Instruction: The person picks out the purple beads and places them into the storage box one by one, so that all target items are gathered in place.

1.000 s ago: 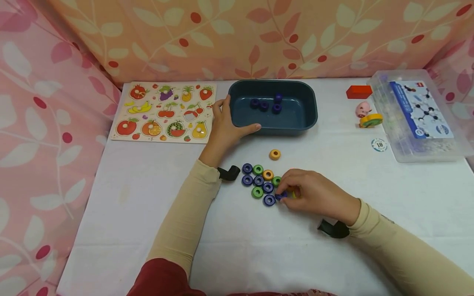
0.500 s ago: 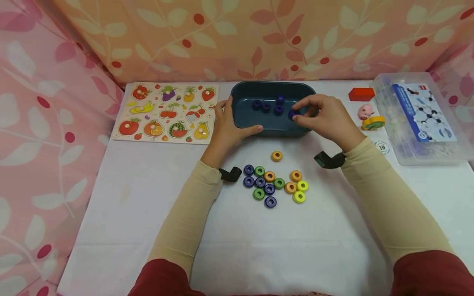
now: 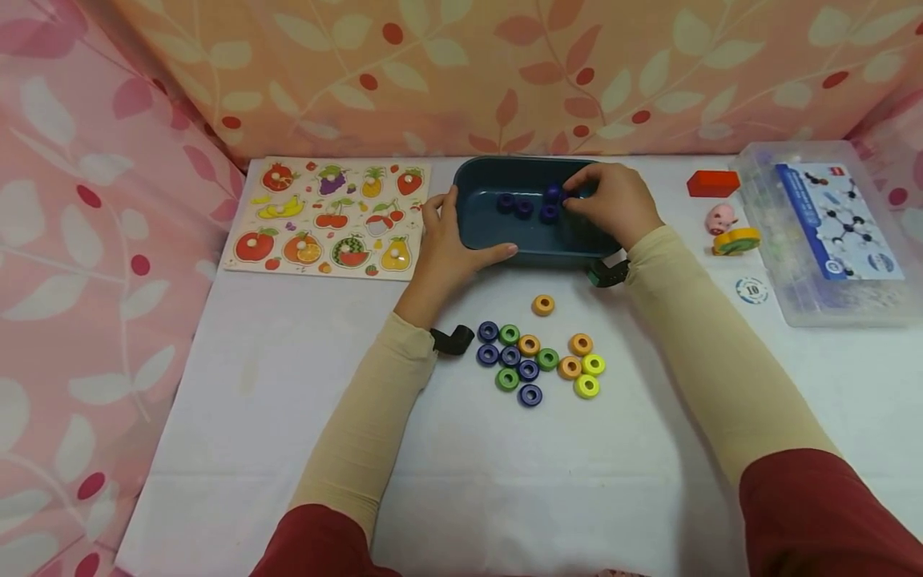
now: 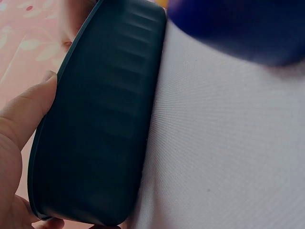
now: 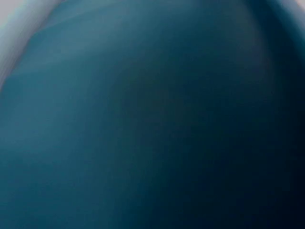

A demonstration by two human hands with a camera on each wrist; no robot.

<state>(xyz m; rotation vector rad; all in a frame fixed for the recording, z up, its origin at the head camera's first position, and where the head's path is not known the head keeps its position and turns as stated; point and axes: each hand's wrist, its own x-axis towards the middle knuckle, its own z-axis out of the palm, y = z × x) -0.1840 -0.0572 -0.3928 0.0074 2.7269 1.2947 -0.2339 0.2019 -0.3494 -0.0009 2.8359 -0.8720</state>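
My left hand (image 3: 449, 250) holds the left end of a dark teal plastic tub (image 3: 537, 258), its thumb along the front rim and its fingers round the side. In the left wrist view the thumb (image 4: 37, 102) lies at the rim of the tub's ribbed wall. Over the tub's right half, my right hand (image 3: 613, 200) pinches a purple ring bead (image 3: 566, 195), partly hidden by the fingertips. Several purple ring beads (image 3: 524, 208) lie inside the tub close by. Only the blurred teal of the tub (image 5: 119, 119) fills most of the right wrist view.
In front of the tub lie several purple, green, orange and yellow ring beads (image 3: 529, 369). A fruit puzzle board (image 3: 328, 216) is at the left. At the right are a red block (image 3: 713, 183), a pig figure (image 3: 720, 218), a round chip (image 3: 752, 290) and a clear case (image 3: 808, 304).
My right hand took a purple ring bead from the group on the table, carried it up into the tub, then moved left towards the beads there. My left hand stays at the tub.
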